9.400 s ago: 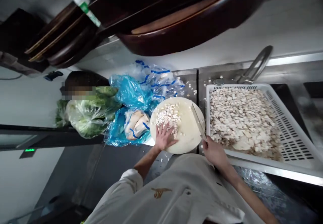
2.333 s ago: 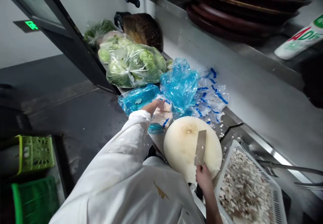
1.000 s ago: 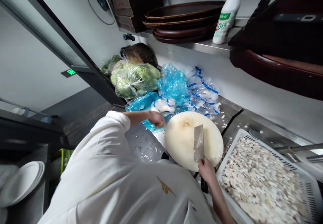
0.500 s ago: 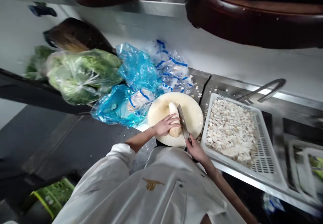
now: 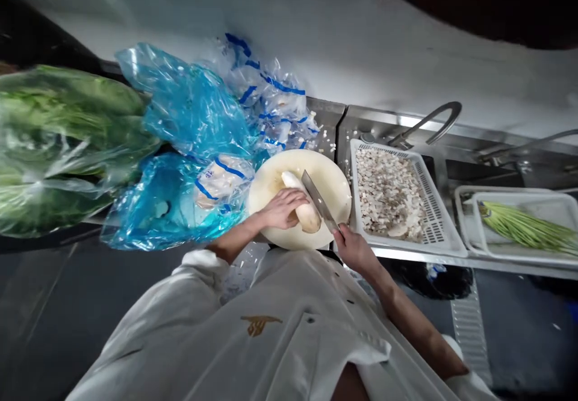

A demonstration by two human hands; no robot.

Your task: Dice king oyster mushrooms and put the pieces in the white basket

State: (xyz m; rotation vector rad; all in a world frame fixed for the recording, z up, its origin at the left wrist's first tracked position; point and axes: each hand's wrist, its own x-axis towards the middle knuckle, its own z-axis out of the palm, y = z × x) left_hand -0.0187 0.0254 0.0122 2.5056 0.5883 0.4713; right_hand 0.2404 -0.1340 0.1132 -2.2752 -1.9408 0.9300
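Observation:
On a round cream cutting board (image 5: 332, 169) lies a thick pale king oyster mushroom (image 5: 309, 218), its narrow white end pointing away from me. My left hand (image 5: 283, 209) grips it from the left side, fingers curled over its middle. In my right hand (image 5: 356, 250) is the handle of a kitchen knife (image 5: 320, 201). The blade runs along the mushroom's right side; whether it touches I cannot tell. To the right of the board, a white perforated basket (image 5: 440, 220) holds a heap of chopped pale pieces (image 5: 388, 190).
Blue plastic bags (image 5: 194, 112) and a clear packet (image 5: 223, 179) crowd the board's left. Farther left is a bag of leafy greens (image 5: 67, 142). A faucet (image 5: 445, 112) arches behind the basket. Long green stalks (image 5: 528, 226) sit in a white tray (image 5: 469, 232) at right.
My view has shifted right, bringing the tray of green stalks into sight. The mushroom's near end has swung right, and the knife has tilted with it. Both hands keep their hold.

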